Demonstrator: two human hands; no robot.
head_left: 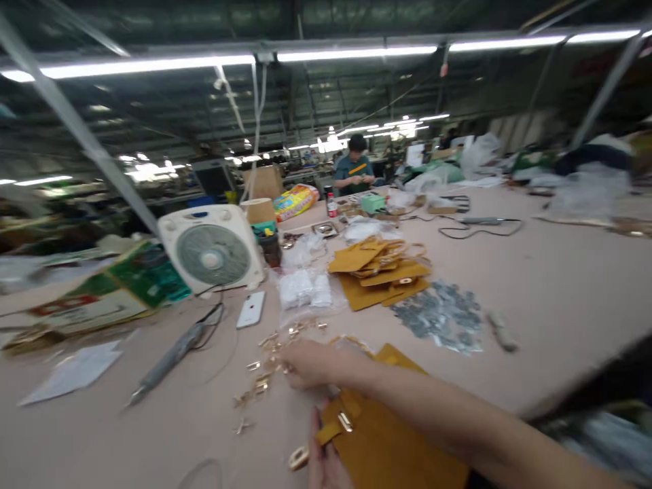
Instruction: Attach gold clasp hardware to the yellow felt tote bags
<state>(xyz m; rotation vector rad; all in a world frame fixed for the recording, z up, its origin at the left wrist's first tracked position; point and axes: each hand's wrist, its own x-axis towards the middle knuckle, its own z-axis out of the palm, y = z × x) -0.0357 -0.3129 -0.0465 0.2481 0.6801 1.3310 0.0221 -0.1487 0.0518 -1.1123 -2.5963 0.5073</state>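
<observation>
My right hand (308, 365) reaches left across the table, its fingers curled down into a scatter of small gold metal clasps (262, 380). What the fingers pinch is blurred. My left hand (320, 456) shows only partly at the bottom edge. It grips a mustard leather piece (392, 451) by its strap, which carries a gold buckle (345, 422). A gold ring fitting (298, 458) lies just left of that hand.
Further back lie a stack of mustard leather pieces (379, 272), a pile of grey metal parts (441, 316), a bag of white bits (305, 288), a white phone (251, 309), a corded grey tool (166, 363) and a desk fan (211, 255). A seated person (356, 173) works at the far end.
</observation>
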